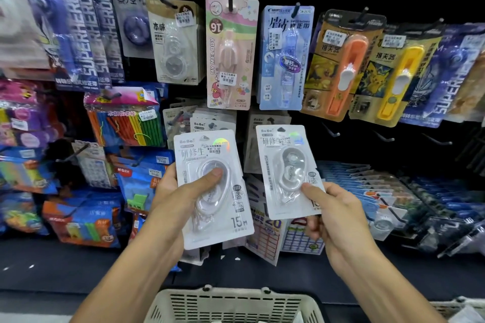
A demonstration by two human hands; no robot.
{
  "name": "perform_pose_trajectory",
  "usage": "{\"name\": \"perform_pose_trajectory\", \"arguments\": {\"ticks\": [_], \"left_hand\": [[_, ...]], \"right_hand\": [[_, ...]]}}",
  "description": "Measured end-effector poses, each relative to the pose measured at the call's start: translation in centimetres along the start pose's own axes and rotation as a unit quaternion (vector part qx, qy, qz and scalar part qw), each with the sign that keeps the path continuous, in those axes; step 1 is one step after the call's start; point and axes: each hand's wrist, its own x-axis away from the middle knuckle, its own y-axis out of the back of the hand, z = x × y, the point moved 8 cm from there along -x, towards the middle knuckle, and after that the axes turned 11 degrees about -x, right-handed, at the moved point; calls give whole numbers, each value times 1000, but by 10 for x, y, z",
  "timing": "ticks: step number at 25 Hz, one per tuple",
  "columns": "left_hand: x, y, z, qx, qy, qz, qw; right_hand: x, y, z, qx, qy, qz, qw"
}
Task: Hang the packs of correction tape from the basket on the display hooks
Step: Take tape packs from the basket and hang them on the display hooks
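Though price-stickered, two "BoBo" packs (214, 189).

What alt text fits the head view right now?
Each hand holds one white pack up before the display: the left hand grips the left pack, the right hand pinches the right pack at its lower edge. Hanging stationery fills the hooks behind; the basket sits below.

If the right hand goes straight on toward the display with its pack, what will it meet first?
Probably the white BoBo packs already hanging just behind the pack that the right hand pinches. The held pack would touch them before the hand does, though depth is hard to judge here.
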Motion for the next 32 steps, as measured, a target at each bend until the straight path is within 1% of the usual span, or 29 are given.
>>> {"name": "perform_pose_trajectory", "arguments": {"ticks": [3, 8, 10, 12, 13, 14, 15, 17, 18, 20, 22, 24, 25, 27, 29, 32], "left_hand": [[0, 0, 1, 3, 3, -3, 1000], [0, -2, 3, -3, 3, -2, 1000], [-1, -1, 3, -3, 4, -5, 1000], [-1, -2, 4, 0, 6, -3, 1000], [-1, -3, 4, 2, 6, -2, 1000], [-1, -4, 4, 3, 5, 0, 1000], [0, -5, 5, 2, 4, 4, 1000], [2, -9, 8, -14, 4, 14, 1000], [3, -13, 10, -25, 6, 24, 999], [6, -21, 13, -49, 15, 58, 997], [7, -22, 12, -55, 15, 76, 995], [2, -12, 6, -46, 1, 49, 998], [0, -5, 3, -43, -5, 23, 999], [-3, 5, 0, -43, -5, -11, 999], [-3, 5, 1, -47, 0, -19, 999], [-3, 3, 2, -51, 3, -17, 999]], "right_hand": [[-5, 0, 0, 6, -4, -9, 1000], [-3, 3, -2, -17, -2, -9, 1000], [-1, -8, -5, -62, -34, 39, 997], [2, -18, -14, -161, -94, 93, 978], [5, -22, -14, -173, -99, 110, 974], [9, -27, -12, -139, -85, 130, 978], [15, -33, -13, -75, -73, 159, 982], [25, -51, -23, 37, -59, 227, 971], [26, -55, -28, 73, -47, 238, 967], [23, -53, -31, 111, -29, 198, 974], [16, -43, -27, 78, -30, 146, 986], [9, -33, -19, 33, -31, 114, 992], [5, -27, -15, 31, -25, 97, 995], [-2, -15, -8, 61, 2, 59, 996], [-7, -7, -7, 82, 14, 39, 996], [-7, -1, -8, 73, 4, 17, 997]]}}
